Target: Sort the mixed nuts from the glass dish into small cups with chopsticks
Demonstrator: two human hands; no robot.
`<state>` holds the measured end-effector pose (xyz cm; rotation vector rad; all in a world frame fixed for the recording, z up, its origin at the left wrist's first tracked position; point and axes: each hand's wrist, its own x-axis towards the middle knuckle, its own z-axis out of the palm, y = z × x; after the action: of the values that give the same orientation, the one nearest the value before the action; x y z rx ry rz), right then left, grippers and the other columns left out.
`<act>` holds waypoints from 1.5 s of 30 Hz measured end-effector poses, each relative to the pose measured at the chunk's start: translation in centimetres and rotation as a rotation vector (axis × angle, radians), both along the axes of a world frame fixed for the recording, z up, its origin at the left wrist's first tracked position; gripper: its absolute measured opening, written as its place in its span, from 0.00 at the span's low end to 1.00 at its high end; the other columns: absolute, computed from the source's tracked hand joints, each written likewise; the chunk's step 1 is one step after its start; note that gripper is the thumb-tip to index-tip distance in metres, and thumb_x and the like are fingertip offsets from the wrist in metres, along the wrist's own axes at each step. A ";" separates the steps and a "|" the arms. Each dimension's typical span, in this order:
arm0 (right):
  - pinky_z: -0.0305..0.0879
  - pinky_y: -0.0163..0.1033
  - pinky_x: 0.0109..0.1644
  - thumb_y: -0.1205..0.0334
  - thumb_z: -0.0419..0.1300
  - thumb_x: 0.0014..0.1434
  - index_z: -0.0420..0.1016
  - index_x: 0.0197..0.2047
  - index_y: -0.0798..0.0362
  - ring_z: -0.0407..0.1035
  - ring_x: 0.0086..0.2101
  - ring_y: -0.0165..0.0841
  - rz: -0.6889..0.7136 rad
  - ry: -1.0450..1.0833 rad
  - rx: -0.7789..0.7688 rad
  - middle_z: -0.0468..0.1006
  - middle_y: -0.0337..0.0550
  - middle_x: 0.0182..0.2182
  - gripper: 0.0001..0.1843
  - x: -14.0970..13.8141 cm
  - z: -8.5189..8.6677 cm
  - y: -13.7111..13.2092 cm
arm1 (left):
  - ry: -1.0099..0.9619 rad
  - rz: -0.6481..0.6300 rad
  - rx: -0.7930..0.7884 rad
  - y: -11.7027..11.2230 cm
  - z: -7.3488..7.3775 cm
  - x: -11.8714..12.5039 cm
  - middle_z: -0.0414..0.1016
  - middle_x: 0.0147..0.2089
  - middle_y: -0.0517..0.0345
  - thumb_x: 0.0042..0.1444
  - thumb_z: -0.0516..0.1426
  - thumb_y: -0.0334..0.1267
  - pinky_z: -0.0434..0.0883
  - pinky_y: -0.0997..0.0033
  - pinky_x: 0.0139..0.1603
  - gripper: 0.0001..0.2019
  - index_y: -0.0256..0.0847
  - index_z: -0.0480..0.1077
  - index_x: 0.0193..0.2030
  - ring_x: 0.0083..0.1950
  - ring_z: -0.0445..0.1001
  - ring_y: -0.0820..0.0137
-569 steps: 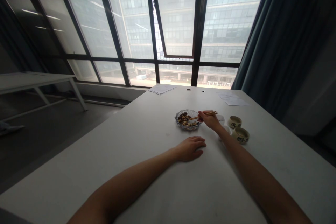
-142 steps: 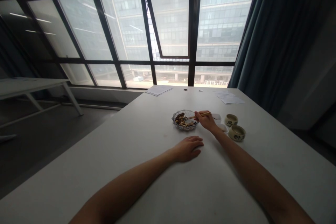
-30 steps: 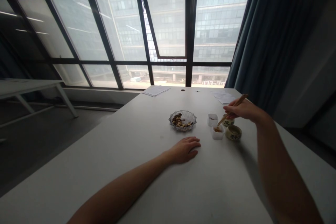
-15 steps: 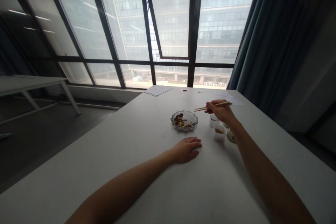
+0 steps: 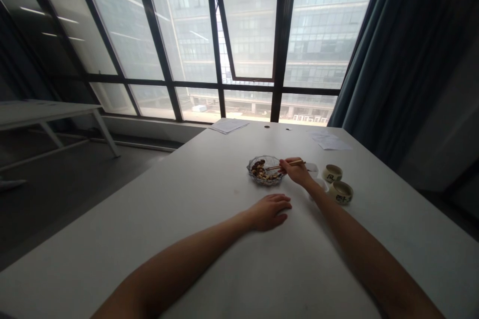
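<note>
Chopsticks (image 5: 297,163) are gripped in my right hand (image 5: 296,171), their tips reaching into a clear glass bowl (image 5: 266,182). Mixed nuts or dried pieces (image 5: 258,168), brown and pale, lie mostly in the bowl's left and front parts. Whether the tips hold a piece is too small to tell. Flat on the table, my left hand (image 5: 270,212) rests in front of the bowl with its fingers spread, touching nothing else. Two small white cups stand right of the bowl; my right hand and forearm partly cover the far cup (image 5: 312,169) and the near cup (image 5: 322,185).
Two beige cups with dark characters, one farther (image 5: 332,173) and one nearer (image 5: 341,193), stand right of my right forearm. Papers lie at the white table's (image 5: 179,209) far left (image 5: 229,125) and far right (image 5: 330,140). Windows are beyond, with a blue curtain (image 5: 368,70) at right.
My right hand has moved left and down with the chopsticks, from above the white cups to the glass bowl. The left hand stays on the table. The view has shifted slightly.
</note>
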<state>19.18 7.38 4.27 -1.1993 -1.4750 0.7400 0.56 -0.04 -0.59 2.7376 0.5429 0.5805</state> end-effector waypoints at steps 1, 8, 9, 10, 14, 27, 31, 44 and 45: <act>0.73 0.36 0.26 0.48 0.62 0.57 0.74 0.23 0.53 0.78 0.26 0.39 -0.005 0.013 -0.005 0.81 0.45 0.22 0.19 0.0 -0.1 0.1 | 0.000 0.000 -0.001 0.0 0.0 0.0 0.67 0.65 0.52 0.62 0.55 0.39 0.57 0.62 0.69 0.18 0.44 0.68 0.58 0.67 0.63 0.62; 0.71 0.36 0.22 0.46 0.59 0.60 0.71 0.26 0.51 0.76 0.22 0.37 -0.089 0.059 0.036 0.78 0.44 0.20 0.19 0.1 -0.7 0.5 | -0.005 -0.013 -0.005 -0.1 0.5 0.0 0.67 0.65 0.51 0.61 0.55 0.39 0.58 0.62 0.69 0.18 0.44 0.68 0.58 0.66 0.64 0.62; 0.71 0.37 0.22 0.45 0.58 0.60 0.71 0.26 0.51 0.76 0.21 0.37 -0.103 0.057 0.043 0.78 0.44 0.19 0.19 0.1 -0.7 0.5 | -0.004 -0.013 -0.009 -0.1 0.6 0.0 0.67 0.65 0.52 0.61 0.55 0.39 0.59 0.62 0.69 0.18 0.45 0.68 0.58 0.66 0.64 0.62; 0.71 0.37 0.22 0.45 0.58 0.60 0.71 0.25 0.51 0.75 0.21 0.37 -0.114 0.055 0.045 0.78 0.44 0.19 0.20 0.0 -0.7 0.5 | -0.003 -0.012 -0.011 -0.1 0.6 0.0 0.67 0.65 0.52 0.61 0.54 0.39 0.59 0.62 0.68 0.18 0.45 0.68 0.58 0.66 0.64 0.62; 0.70 0.36 0.22 0.45 0.58 0.59 0.71 0.24 0.51 0.75 0.20 0.37 -0.133 0.053 0.031 0.79 0.45 0.19 0.20 -0.1 -0.4 0.3 | 0.003 -0.001 -0.011 -0.1 0.5 0.0 0.67 0.65 0.52 0.61 0.55 0.39 0.59 0.61 0.68 0.18 0.45 0.68 0.58 0.66 0.64 0.61; 0.66 0.35 0.20 0.41 0.57 0.60 0.71 0.24 0.52 0.72 0.17 0.34 -0.153 0.026 0.071 0.75 0.43 0.16 0.24 -0.2 0.2 -0.1 | 0.006 -0.005 -0.011 -0.1 0.5 -0.1 0.67 0.65 0.51 0.61 0.55 0.39 0.59 0.61 0.68 0.18 0.45 0.68 0.58 0.66 0.64 0.61; 0.68 0.33 0.20 0.41 0.59 0.59 0.72 0.25 0.54 0.72 0.18 0.34 -0.202 0.060 0.090 0.75 0.44 0.16 0.24 0.7 2.3 -0.7 | 0.009 -0.001 -0.012 0.0 0.4 -0.2 0.67 0.65 0.52 0.62 0.55 0.40 0.59 0.61 0.68 0.18 0.45 0.68 0.58 0.66 0.64 0.61; 0.74 0.32 0.19 0.61 0.66 0.58 0.74 0.24 0.58 0.74 0.16 0.33 -0.505 0.100 0.067 0.77 0.44 0.17 0.13 9.9 10.0 -3.9 | 0.020 0.004 -0.029 0.1 0.5 -0.3 0.67 0.65 0.52 0.62 0.55 0.40 0.58 0.60 0.69 0.18 0.45 0.68 0.59 0.67 0.62 0.61; 0.74 0.33 0.19 0.62 0.66 0.57 0.74 0.25 0.58 0.74 0.16 0.34 -0.507 0.109 0.053 0.77 0.44 0.18 0.12 10.1 9.8 -3.8 | 0.020 0.007 -0.028 0.1 0.4 -0.4 0.67 0.65 0.52 0.63 0.54 0.40 0.58 0.60 0.69 0.18 0.45 0.68 0.59 0.67 0.62 0.61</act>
<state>29.31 3.61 14.06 -1.3933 -1.0296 0.4084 0.21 0.09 -0.15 2.7185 0.5608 0.5440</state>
